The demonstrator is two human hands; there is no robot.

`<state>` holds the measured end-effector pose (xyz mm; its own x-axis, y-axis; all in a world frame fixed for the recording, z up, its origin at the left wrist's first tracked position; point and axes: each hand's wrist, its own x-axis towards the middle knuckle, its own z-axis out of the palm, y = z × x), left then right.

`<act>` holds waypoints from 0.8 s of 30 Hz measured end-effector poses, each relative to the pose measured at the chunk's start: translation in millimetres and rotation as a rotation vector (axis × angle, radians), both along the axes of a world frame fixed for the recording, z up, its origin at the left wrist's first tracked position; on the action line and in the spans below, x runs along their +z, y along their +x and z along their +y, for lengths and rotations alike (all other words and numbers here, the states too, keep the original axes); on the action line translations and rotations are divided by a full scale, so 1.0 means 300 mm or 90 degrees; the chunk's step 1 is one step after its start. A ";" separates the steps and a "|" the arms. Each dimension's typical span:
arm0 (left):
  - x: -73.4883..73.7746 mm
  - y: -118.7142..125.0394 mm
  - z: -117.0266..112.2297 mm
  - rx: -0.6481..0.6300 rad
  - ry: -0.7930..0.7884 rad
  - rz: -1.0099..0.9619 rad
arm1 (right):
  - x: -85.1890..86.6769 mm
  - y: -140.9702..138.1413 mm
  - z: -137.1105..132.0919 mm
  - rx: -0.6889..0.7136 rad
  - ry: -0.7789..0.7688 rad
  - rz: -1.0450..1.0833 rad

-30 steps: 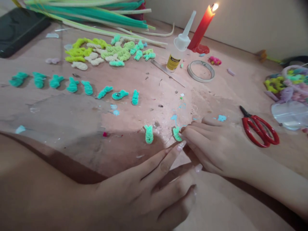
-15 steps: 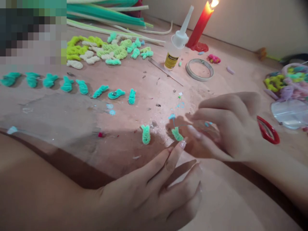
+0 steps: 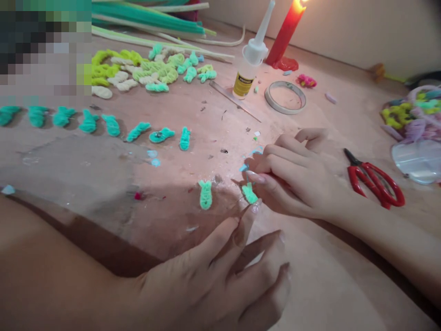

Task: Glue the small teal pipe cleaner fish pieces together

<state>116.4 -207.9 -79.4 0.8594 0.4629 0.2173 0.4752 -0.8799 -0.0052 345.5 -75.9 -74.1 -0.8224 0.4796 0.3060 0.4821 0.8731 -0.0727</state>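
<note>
Clock positions are read from the mint-green chenille piece (image 3: 249, 195), located between both hands. The left hand (image 3: 223, 262) is at 7 o'clock, fingers loosely bent, one fingertip at the piece's lower end; whether it pinches the piece cannot be determined. The right hand (image 3: 299, 172) is at 2 o'clock, thumb extended, other fingers bent; its grip cannot be determined. At 9 o'clock: eared chenille piece (image 3: 206, 195). At 3 o'clock: red-handled scissors (image 3: 374, 177). At 12 o'clock: nozzle bottle (image 3: 244, 82).
</note>
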 end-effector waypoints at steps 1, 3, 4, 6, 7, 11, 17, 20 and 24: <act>-0.001 0.000 -0.002 0.000 0.001 -0.001 | 0.000 0.000 0.002 0.001 -0.017 0.012; -0.005 -0.001 -0.005 0.003 0.005 -0.002 | 0.000 0.001 0.005 0.005 -0.050 0.024; -0.007 -0.002 -0.005 0.003 0.007 0.001 | 0.000 0.002 0.007 0.010 -0.067 0.028; -0.010 -0.001 -0.003 0.002 0.013 0.009 | -0.002 0.003 0.009 0.021 -0.103 0.034; -0.012 0.000 -0.002 0.004 0.016 0.011 | -0.003 0.004 0.010 0.025 -0.120 0.039; -0.020 0.012 -0.001 0.022 0.025 0.006 | -0.001 0.003 0.009 0.034 -0.164 0.056; -0.025 0.010 -0.007 0.026 0.001 -0.008 | 0.011 0.004 0.012 0.064 -0.208 0.055; -0.020 0.004 -0.011 0.021 -0.006 -0.014 | 0.009 0.009 0.017 0.077 -0.223 0.063; -0.021 0.003 -0.017 0.050 -0.004 -0.009 | 0.005 0.012 0.021 0.094 -0.260 0.074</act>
